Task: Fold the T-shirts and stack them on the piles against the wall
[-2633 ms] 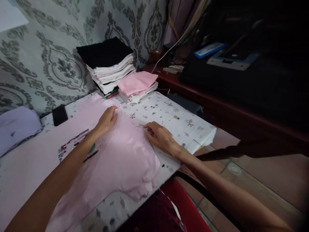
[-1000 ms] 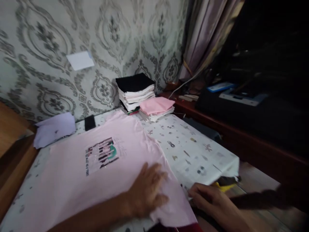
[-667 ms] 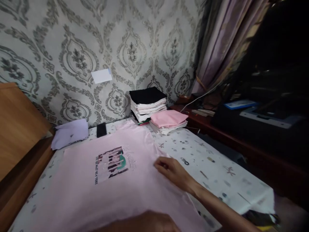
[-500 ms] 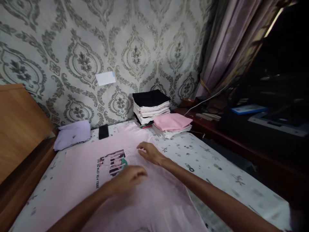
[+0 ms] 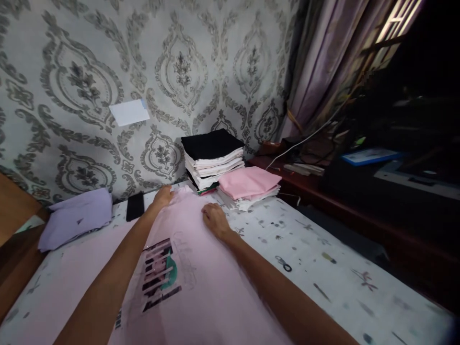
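A pale pink T-shirt [image 5: 194, 268] with a dark and green printed picture lies on the patterned white sheet, stretching away from me. My left hand [image 5: 164, 196] is at its far end, fingers closed on the fabric there. Closer to me and to the right, my right hand [image 5: 215, 220] rests at the shirt's right edge. Its fingers are curled down around the cloth, and the fingertips are partly hidden. Part of the print is creased, and my left forearm covers some of the lettering.
A tall stack of folded clothes [image 5: 213, 165] with a black one on top stands by the wall. Beside it is a lower pile topped by a pink garment [image 5: 249, 182]. A folded lilac garment [image 5: 77, 218] and black phone [image 5: 135, 207] lie left. A dark red desk [image 5: 262, 163] borders the right.
My left hand has moved from above the print to the shirt's far end and closed on it. The right hand stays near the right edge. The printed area has shifted and creased.
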`<move>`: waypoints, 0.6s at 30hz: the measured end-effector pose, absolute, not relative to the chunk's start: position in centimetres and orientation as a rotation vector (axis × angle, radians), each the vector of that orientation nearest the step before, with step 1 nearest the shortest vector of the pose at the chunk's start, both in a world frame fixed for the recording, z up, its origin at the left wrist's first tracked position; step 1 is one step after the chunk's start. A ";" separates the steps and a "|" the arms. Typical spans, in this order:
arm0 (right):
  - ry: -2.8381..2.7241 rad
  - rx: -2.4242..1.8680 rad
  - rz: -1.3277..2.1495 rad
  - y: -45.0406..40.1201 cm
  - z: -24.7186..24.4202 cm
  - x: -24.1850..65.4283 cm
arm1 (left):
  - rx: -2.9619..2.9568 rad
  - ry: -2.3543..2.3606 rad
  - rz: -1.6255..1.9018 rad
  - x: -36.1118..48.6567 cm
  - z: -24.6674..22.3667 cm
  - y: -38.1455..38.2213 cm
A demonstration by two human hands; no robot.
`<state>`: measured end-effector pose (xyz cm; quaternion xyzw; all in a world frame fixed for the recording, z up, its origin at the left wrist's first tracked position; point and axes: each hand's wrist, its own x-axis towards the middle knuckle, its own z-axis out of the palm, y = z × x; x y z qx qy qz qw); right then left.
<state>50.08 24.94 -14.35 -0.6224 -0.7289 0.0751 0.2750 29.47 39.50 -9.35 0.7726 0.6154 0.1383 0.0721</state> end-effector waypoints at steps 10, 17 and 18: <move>-1.820 -1.709 0.261 25.6 -14.8 50.2 | 2.314 1.912 0.306 31.0 -9.2 41.0; -1.657 -1.572 0.521 26.8 -15.3 52.0 | 2.513 1.457 0.711 30.1 -4.5 31.9; -1.622 -1.542 0.576 27.1 -15.4 52.4 | 2.555 1.297 0.780 29.9 -4.5 29.5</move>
